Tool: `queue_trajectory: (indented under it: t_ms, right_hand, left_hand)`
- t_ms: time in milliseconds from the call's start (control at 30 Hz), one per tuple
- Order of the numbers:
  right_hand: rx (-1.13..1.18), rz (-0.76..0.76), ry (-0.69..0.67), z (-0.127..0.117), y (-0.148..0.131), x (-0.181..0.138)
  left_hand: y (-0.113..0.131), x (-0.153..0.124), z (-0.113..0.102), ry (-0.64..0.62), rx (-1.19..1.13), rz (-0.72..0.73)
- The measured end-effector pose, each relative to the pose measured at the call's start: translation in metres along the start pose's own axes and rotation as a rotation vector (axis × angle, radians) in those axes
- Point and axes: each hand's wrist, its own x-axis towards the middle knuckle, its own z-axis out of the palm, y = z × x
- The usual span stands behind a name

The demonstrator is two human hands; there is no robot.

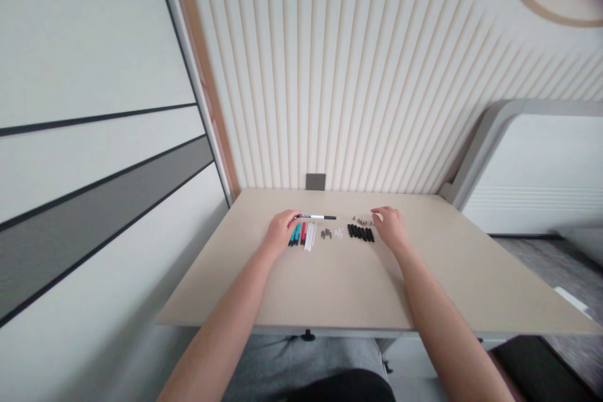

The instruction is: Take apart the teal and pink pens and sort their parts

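Your left hand [281,230] grips the white pen [316,217] by its left end, mid-table, just on the far side of the coloured pens [296,235]. Your right hand [390,226] rests by the small grey parts [362,221]; can't tell if it pinches one (too tiny). Risk: a wrist sweep could scatter the black caps [360,232]. Smooth beige table [330,289], slatted wall [358,75], socket [315,181] behind.

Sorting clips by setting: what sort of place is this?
Likely a home or office room: a beige table against a slatted wall, a wall socket, a pen and sorted pen parts.
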Motion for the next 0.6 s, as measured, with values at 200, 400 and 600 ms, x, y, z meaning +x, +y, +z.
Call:
queue_trajectory:
  t_ms: [200,400,600]
  right_hand:
    - [-0.038,-0.017,-0.119,0.012,-0.013,-0.003]
    - [-0.045,-0.030,-0.131,0.018,-0.010,-0.006]
    - [0.236,-0.004,-0.015,0.010,-0.013,-0.002]
  left_hand:
    - [0.003,0.000,0.000,-0.016,0.000,0.002]
    - [0.004,0.000,0.000,-0.031,-0.020,-0.008]
    - [0.004,0.000,0.000,-0.021,-0.027,-0.018]
